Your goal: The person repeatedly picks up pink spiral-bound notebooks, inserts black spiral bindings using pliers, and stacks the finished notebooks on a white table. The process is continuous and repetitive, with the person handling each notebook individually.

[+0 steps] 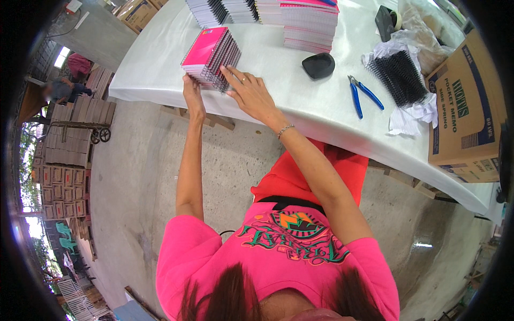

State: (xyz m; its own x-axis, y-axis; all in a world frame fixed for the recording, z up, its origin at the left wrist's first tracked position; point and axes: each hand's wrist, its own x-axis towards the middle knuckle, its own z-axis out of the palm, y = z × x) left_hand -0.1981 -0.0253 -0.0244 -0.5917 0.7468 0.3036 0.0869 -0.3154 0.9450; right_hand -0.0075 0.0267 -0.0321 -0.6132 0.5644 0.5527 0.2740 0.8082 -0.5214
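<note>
A stack of small spiral notebooks (206, 48) with a bright pink top cover stands at the front edge of the white-covered table, its dark wire coils facing right. My left hand (193, 97) holds the stack at its near left corner; part of its fingers is hidden by the notebooks. Against the coil side lie the outstretched fingers of my right hand (251, 96), with the thumb low by the near corner.
Taller notebook stacks (310, 29) stand at the back. A black rounded object (318, 66), blue-handled cutters (365, 96) and a heap of black wire coils (399, 77) on crumpled white paper lie rightward. A cardboard box (468, 112) stands at the table's right.
</note>
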